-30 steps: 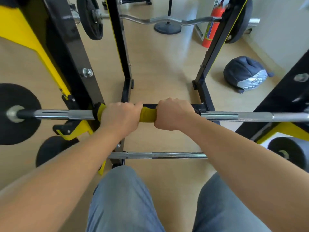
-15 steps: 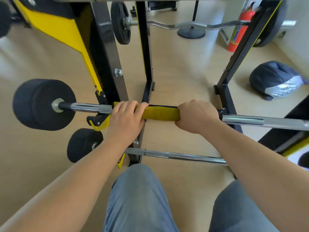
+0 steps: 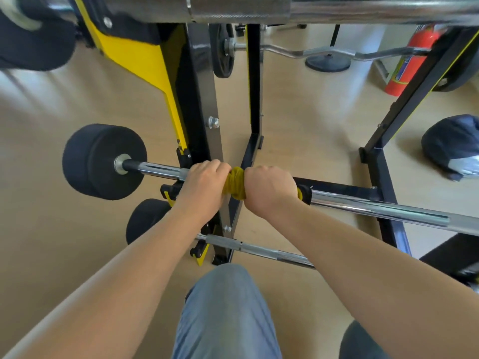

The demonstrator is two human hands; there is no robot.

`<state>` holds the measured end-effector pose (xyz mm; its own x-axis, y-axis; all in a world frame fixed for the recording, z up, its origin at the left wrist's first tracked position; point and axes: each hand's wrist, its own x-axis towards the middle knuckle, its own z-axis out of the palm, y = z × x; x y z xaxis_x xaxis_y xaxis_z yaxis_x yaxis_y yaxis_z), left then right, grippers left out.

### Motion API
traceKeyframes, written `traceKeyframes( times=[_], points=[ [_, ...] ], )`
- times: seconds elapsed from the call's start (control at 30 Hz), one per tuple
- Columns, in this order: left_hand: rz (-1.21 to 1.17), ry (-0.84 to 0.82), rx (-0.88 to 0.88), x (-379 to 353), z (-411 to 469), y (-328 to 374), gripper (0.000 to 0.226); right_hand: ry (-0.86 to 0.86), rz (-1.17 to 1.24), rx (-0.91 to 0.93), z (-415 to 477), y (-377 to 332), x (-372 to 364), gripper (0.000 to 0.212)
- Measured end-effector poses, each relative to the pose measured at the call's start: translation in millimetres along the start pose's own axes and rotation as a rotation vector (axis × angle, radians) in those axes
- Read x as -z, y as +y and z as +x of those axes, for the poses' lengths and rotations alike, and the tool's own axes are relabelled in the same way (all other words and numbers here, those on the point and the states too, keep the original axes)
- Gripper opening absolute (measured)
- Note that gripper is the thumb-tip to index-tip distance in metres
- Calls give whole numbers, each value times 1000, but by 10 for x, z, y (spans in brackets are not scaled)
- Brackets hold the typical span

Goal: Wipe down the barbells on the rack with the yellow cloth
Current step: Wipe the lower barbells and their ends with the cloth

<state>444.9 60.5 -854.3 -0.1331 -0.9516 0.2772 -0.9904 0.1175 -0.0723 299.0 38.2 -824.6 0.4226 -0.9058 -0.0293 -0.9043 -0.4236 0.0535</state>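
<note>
Pale wooden flooring is spread beneath a black-and-yellow steel rack. Four bars are counted: three straight, one curled. At centre, a chrome barbell with a black round weight is gripped by two fists. The left hand and right hand are closed round a bunched yellow cloth wrapped on the shaft — most of it hidden under fingers. A blurred top bar is cut off at twelve o'clock. A lower bar is partly hidden by a forearm at six. The curled bar is seen at one.

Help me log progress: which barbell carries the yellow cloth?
The middle barbell, where the left hand and right hand grip the yellow cloth. The top barbell and lowest barbell are bare.
</note>
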Motion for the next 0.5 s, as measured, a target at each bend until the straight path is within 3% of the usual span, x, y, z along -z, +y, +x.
traceKeyframes(
  times=[0.1,0.2,0.27,0.37,0.5],
  points=[
    [41,-88,2,67,87,-2,26,-146,118,15,154,-107,103,7],
    [91,-95,-15,99,80,2,21,-527,350,58,360,5,292,35],
    [139,-73,-17,112,92,29,15,-632,383,80,411,67,297,36],
    [185,-100,-19,123,140,-9,13,-385,131,165,377,-47,121,11],
    [181,-155,-11,177,204,22,13,-4,-25,57,110,-97,10,8]
  ],
)
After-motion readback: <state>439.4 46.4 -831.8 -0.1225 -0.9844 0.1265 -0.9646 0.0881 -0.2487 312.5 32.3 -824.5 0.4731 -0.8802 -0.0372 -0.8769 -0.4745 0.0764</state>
